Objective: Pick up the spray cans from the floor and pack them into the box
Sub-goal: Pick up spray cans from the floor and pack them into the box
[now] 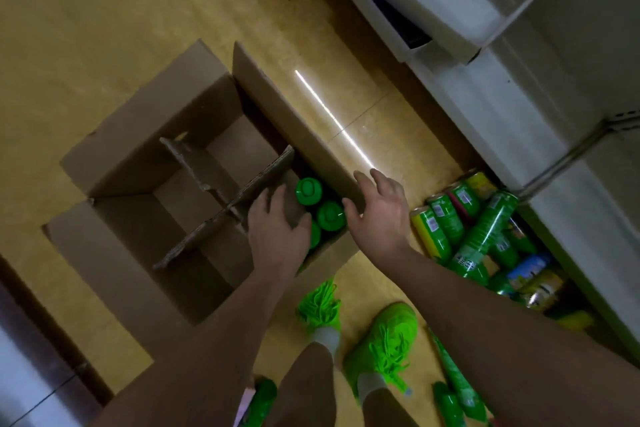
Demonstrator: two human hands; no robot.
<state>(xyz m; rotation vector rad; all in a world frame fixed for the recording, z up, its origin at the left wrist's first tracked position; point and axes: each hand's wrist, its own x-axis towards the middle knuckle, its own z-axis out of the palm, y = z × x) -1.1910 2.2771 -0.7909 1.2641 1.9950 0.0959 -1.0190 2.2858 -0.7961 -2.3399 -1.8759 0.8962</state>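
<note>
Cardboard box (pixel 145 163) seen mid-frame with dividers (pixel 221 191), green-capped spray cans (pixel 330 213) stood inside under relaxed, empty left hand (pixel 277 232) and right hand (pixel 379 211), more cans (pixel 485 236) heaped lower right beside white shelving (pixel 485 97), green shoes (pixel 384 340) planted below.

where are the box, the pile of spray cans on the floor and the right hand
box (pixel 145 149): head view, on its far left flap
pile of spray cans (pixel 485 239): head view, on the top can's green body
right hand (pixel 381 211): head view, on its back

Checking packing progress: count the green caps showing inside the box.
3, all in the box compartment by the right wall: far cap, middle cap, near cap partly behind the left hand, which may hide others.
</note>
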